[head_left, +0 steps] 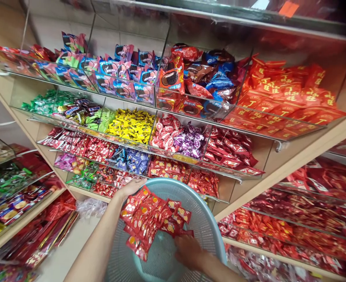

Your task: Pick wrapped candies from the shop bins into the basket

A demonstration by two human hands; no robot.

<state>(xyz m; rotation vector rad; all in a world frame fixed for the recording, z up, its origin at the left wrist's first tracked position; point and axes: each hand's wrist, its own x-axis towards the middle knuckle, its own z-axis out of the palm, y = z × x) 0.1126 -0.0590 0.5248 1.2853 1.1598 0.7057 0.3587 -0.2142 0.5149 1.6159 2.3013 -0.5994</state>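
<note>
A pale blue-green plastic basket (212,219) with perforated walls is tilted below the shelves. My left hand (133,187) is closed over its upper left rim. Inside lie red candy packets (145,215) with orange fruit prints, heaped along the left and middle. My right hand (189,250) is down in the basket, at the lower right edge of the heap, against some of the red packets. Its fingers are blurred and partly hidden, so whether they grip a packet is unclear. Bare basket bottom (161,252) shows left of that hand.
Clear-fronted shelves rise ahead, with pink-blue snack packs (114,74), yellow candies (131,125), purple-wrapped candies (190,139) and orange-red packets (287,94). Similar red packets (168,168) fill a low bin just beyond the basket. A wooden shelf edge (278,168) slants at right; more stocked shelves flank both sides.
</note>
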